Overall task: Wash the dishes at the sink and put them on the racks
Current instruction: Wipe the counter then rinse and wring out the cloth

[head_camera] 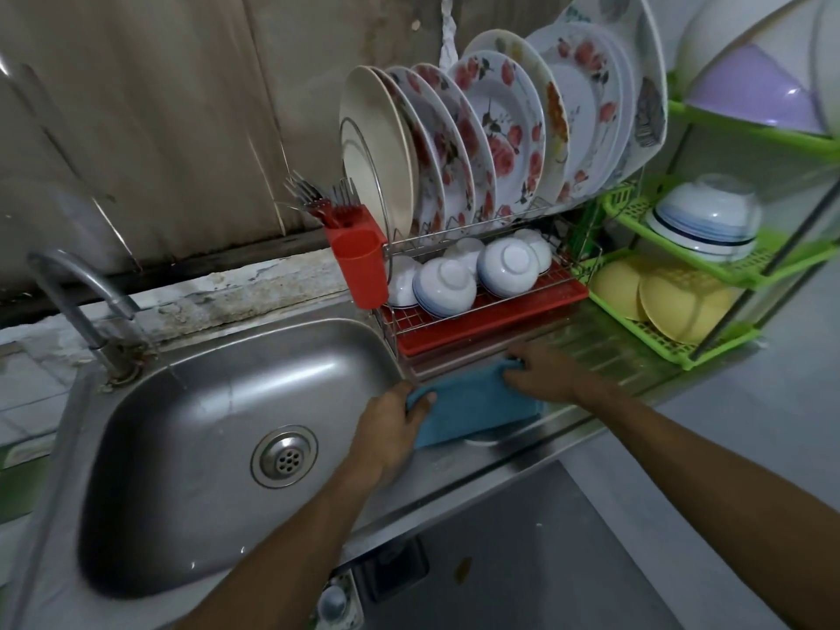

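Observation:
A blue cloth (477,404) lies spread on the steel drainboard, right of the sink basin (218,402). My left hand (391,429) pinches its left corner at the basin's edge. My right hand (541,375) grips its far right corner. Just behind the cloth stands a metal dish rack (477,311) on a red tray, with several flowered plates (495,134) upright on top and white bowls (447,286) upside down below. A red holder (359,266) on its left end carries forks.
The tap (77,302) runs a thin stream into the basin, whose drain (284,456) is bare. A green plastic shelf rack (682,320) at right holds yellow plates, a bowl and a purple cover. The floor lies below the counter's front edge.

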